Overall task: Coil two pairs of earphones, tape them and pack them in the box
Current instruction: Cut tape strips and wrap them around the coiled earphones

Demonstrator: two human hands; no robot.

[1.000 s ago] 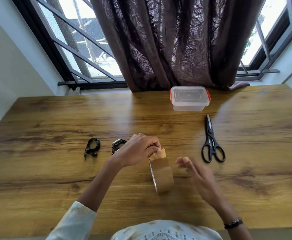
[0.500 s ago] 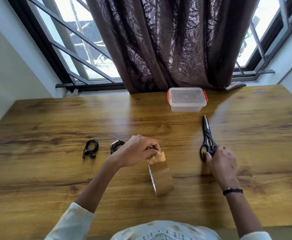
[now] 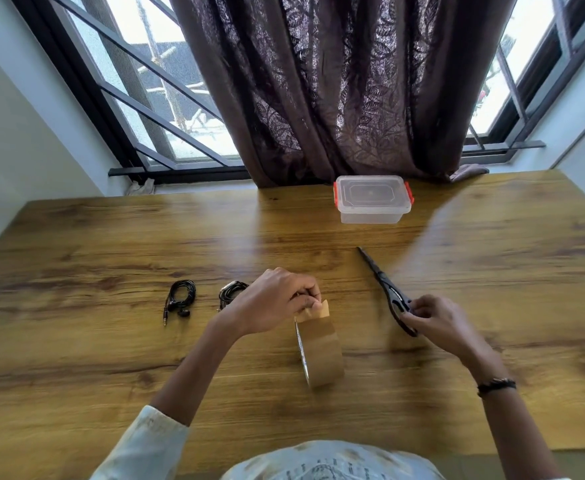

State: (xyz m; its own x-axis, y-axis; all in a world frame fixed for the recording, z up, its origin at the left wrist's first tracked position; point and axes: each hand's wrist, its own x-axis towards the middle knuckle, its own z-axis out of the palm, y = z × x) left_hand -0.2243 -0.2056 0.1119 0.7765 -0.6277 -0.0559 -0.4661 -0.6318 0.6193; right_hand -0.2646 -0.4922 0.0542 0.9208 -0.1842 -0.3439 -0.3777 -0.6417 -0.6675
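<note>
A brown tape roll (image 3: 320, 351) stands on edge at the middle of the wooden table (image 3: 93, 358). My left hand (image 3: 277, 299) pinches the tape's loose end (image 3: 315, 310), pulled up above the roll. My right hand (image 3: 440, 318) grips the handles of the black scissors (image 3: 381, 282), whose closed blades point away to the upper left. One coiled black earphone (image 3: 180, 299) lies at the left. A second coil (image 3: 230, 292) is partly hidden behind my left hand. The clear box (image 3: 373, 199) with red clips sits closed at the far edge.
A dark curtain (image 3: 336, 88) hangs behind the box, in front of the barred window (image 3: 152, 98). White walls flank the table on both sides.
My right hand reached right to the scissors, closed on their handles and swung them, so the blades now angle to the upper left. My left hand kept holding the tape end.
</note>
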